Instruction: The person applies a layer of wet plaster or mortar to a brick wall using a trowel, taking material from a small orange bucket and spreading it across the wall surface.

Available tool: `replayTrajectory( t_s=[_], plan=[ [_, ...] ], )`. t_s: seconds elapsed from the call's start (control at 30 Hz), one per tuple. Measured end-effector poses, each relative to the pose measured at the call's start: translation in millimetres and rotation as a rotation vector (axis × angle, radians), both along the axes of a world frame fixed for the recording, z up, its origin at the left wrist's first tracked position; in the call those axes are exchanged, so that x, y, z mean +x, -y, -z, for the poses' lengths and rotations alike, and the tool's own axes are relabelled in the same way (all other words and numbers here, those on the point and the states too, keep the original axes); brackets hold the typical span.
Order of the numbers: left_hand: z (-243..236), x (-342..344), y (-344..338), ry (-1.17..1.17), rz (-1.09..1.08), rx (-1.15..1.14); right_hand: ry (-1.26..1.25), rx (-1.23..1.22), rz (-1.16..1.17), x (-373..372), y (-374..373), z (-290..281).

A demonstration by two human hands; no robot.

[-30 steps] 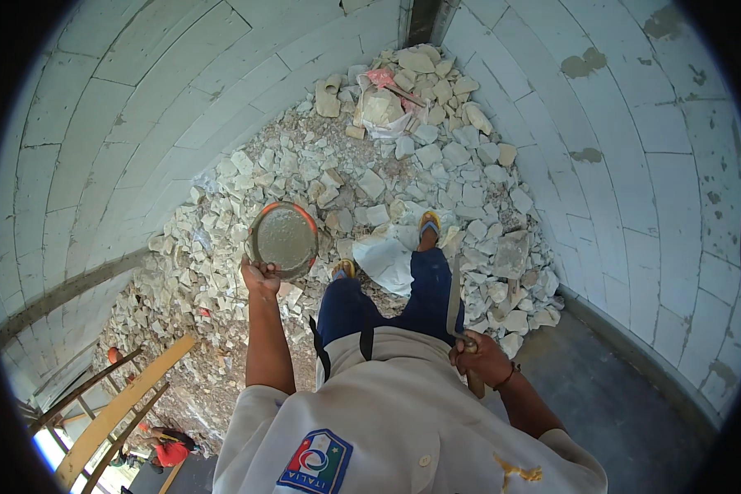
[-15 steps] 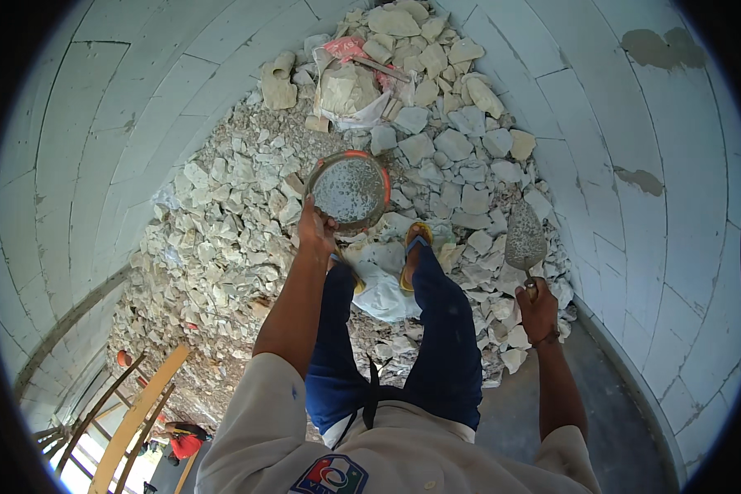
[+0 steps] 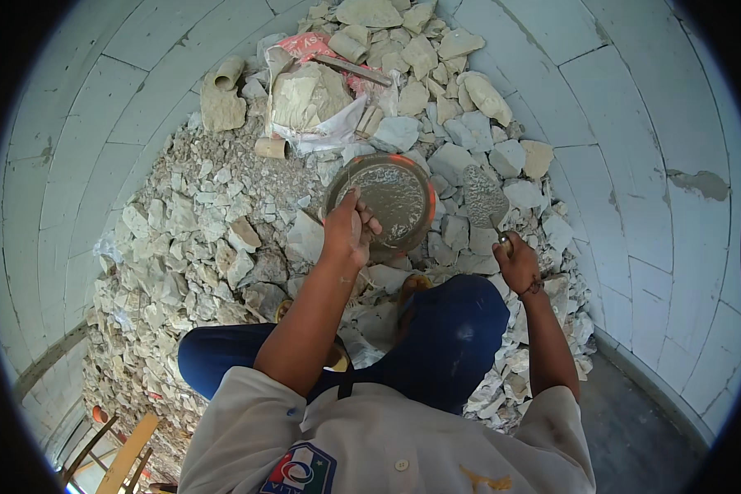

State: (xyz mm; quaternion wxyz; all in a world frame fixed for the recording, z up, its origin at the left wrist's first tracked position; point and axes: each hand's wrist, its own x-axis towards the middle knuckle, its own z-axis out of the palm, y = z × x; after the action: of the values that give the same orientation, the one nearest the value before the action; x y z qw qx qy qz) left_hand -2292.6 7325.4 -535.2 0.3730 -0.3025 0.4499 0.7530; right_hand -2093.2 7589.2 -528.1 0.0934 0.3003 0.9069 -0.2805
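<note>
left hand (image 3: 351,232) is gripping the pan (image 3: 430,204), though I can't see underneath; right hand (image 3: 519,263) is clutching the trowel (image 3: 486,199); be holding both level so the mix (image 3: 397,200) isn't slopping

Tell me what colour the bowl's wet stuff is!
Grey; the head view shows the wet stuff in the bowl best.

On your shirt (image 3: 403,449), lettering runs along the blue-bordered, red, white and green badge (image 3: 299,471), partly cut by the lower edge. Ahead of you, pale letters stand on red plastic sacking (image 3: 305,46).
</note>
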Motion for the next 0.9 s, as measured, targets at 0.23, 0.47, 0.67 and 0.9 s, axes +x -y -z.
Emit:
replayTrajectory(
  t_s=[0.23, 0.47, 0.67, 0.9],
  plan=[
    [4, 0, 25, 0.043, -0.023, -0.136, -0.001, -0.143, 0.293, 24, 59, 86],
    [37, 17, 56, -0.156, 0.003, -0.083, -0.058, -0.028, 0.028, 22, 45, 25],
    [53, 26, 77, -0.150, 0.070, -0.072, 0.340, 0.283, -0.569, -78, 44, -36],
    [67, 41, 76, -0.221, 0.043, -0.024, 0.540, 0.379, -0.874, -179, 114, 44]
  ],
)
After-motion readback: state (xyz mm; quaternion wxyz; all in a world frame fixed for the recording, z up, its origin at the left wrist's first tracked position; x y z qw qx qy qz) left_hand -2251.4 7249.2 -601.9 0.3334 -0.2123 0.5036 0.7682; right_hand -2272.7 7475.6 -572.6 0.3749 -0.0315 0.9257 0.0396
